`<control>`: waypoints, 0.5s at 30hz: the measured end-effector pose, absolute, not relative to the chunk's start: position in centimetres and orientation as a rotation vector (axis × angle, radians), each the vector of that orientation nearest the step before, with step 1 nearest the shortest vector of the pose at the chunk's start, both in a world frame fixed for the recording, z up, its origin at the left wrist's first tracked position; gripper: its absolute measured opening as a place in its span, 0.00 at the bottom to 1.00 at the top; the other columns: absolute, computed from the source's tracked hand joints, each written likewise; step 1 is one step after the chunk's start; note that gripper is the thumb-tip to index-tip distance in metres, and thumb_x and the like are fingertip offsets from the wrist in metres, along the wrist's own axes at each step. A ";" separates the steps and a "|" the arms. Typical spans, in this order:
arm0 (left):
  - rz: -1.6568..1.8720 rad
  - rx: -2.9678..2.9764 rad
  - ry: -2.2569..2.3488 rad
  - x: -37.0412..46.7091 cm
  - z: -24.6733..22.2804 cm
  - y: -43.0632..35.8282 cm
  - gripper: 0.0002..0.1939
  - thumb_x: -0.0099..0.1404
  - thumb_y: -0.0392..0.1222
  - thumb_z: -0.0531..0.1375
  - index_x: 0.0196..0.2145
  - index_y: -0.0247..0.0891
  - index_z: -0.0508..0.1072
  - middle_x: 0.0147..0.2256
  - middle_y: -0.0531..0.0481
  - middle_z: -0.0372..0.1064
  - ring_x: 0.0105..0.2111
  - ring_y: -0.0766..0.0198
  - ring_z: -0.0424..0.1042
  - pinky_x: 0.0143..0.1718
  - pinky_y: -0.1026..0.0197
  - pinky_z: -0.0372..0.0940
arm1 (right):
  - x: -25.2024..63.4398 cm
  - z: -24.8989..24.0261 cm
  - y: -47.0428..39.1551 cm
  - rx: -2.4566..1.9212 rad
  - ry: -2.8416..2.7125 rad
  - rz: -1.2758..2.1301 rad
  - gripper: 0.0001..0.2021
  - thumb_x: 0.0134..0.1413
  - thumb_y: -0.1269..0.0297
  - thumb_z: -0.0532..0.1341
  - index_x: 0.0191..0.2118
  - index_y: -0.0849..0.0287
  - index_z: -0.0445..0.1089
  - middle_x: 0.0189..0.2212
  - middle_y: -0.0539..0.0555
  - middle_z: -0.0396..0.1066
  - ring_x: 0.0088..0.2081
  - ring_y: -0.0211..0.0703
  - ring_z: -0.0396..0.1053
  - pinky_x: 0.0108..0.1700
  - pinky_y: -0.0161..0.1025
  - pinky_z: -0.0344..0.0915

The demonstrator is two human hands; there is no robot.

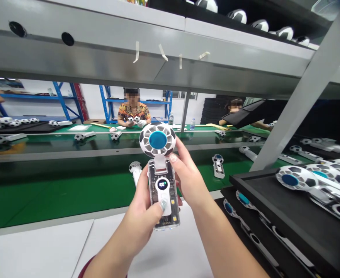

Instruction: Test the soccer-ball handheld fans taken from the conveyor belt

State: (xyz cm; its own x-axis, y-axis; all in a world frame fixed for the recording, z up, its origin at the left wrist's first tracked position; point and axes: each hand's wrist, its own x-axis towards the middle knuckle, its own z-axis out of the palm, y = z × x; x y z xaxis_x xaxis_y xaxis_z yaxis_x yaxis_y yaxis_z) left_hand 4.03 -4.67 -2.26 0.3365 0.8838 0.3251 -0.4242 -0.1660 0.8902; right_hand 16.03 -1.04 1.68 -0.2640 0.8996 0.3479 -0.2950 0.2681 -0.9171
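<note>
Upright in front of me is a handheld fan (171, 193) with a round football-patterned head, a blue centre and a clear handle showing a circuit board. Its small round display is lit and reads 100. My left hand (145, 210) is closed around the handle's left side, thumb on the white button panel. My right hand (189, 173) grips from the right, its thumb at the neck just below the head and its fingers behind, partly hidden. Past my left hand, another fan (135, 168) lies on the green belt, partly covered.
Black trays (245, 179) of football-patterned fans are stacked at the right, beside a slanted metal post (300, 85). A metal shelf (100, 58) spans overhead. More fans lie along the green belt (56, 185). Across it sits a co-worker (133, 110) holding football-patterned pieces. A white tabletop (36, 247) is nearest me.
</note>
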 end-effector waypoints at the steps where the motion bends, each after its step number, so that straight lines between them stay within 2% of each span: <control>1: 1.232 1.261 0.493 4.0 -2.3 -4.7 0.36 0.58 0.47 0.60 0.59 0.51 0.45 0.35 0.49 0.66 0.31 0.59 0.68 0.28 0.61 0.64 | 16.0 1.7 -1.0 -0.615 -1.385 1.324 0.25 0.56 0.55 0.54 0.59 0.44 0.50 0.39 0.50 0.69 0.17 0.30 0.60 0.11 0.28 0.53; 4: 1.212 1.264 0.495 4.0 -2.2 -4.7 0.38 0.58 0.47 0.60 0.59 0.52 0.43 0.35 0.49 0.65 0.32 0.59 0.67 0.30 0.60 0.64 | 16.0 1.7 -1.0 -0.586 -1.415 1.343 0.20 0.54 0.52 0.56 0.52 0.49 0.61 0.39 0.52 0.69 0.16 0.30 0.60 0.09 0.28 0.51; 8: 1.185 1.231 0.507 4.1 -2.0 -4.9 0.39 0.56 0.48 0.62 0.59 0.53 0.44 0.38 0.48 0.64 0.35 0.56 0.67 0.31 0.59 0.65 | 16.1 1.8 -0.9 -0.567 -1.410 1.401 0.16 0.53 0.53 0.58 0.46 0.53 0.66 0.40 0.53 0.69 0.23 0.35 0.67 0.12 0.27 0.55; 11: 1.169 1.215 0.525 4.4 -2.0 -5.0 0.38 0.57 0.48 0.62 0.58 0.55 0.44 0.39 0.49 0.64 0.36 0.56 0.68 0.30 0.59 0.66 | 16.2 1.7 -0.7 -0.535 -1.365 1.444 0.16 0.50 0.54 0.61 0.45 0.54 0.67 0.39 0.53 0.69 0.26 0.36 0.68 0.14 0.26 0.58; 13: 1.165 1.199 0.511 4.5 -2.0 -4.9 0.38 0.57 0.47 0.63 0.58 0.55 0.45 0.40 0.48 0.65 0.36 0.55 0.69 0.32 0.56 0.67 | 16.3 1.6 -0.7 -0.547 -1.343 1.468 0.17 0.50 0.54 0.60 0.45 0.53 0.67 0.40 0.52 0.68 0.23 0.33 0.66 0.12 0.26 0.55; 15: 1.176 1.166 0.473 4.3 -2.0 -4.9 0.36 0.55 0.48 0.63 0.57 0.53 0.50 0.41 0.47 0.66 0.37 0.53 0.70 0.34 0.51 0.68 | 16.5 1.4 -0.7 -0.550 -1.373 1.500 0.17 0.50 0.54 0.60 0.46 0.51 0.66 0.38 0.51 0.68 0.17 0.30 0.61 0.08 0.26 0.50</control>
